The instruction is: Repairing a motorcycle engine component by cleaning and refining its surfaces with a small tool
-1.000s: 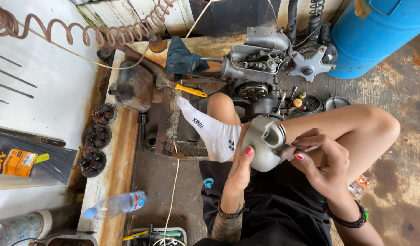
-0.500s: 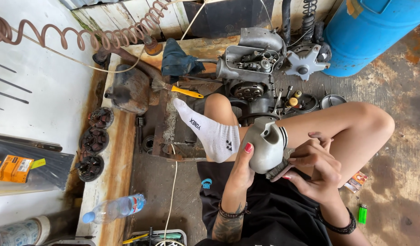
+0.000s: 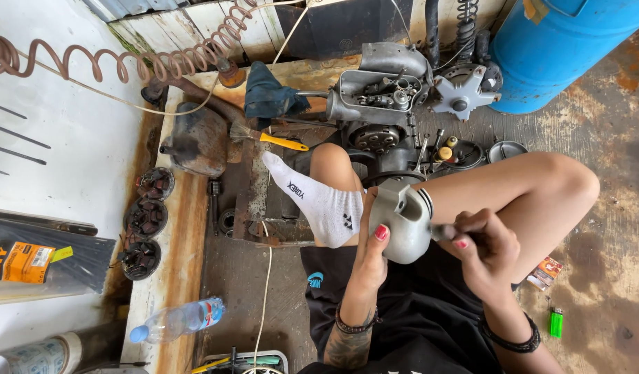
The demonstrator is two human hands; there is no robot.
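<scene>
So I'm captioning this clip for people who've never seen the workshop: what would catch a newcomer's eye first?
Dead centre, the left hand cradles a grey metal engine cover while the right hand works a small tool against its side, over the person's crossed legs. Above them sits the stripped engine block, parts scattered round it. A big blue barrel fills the top right corner, and a coiled hose runs along the top left.
</scene>
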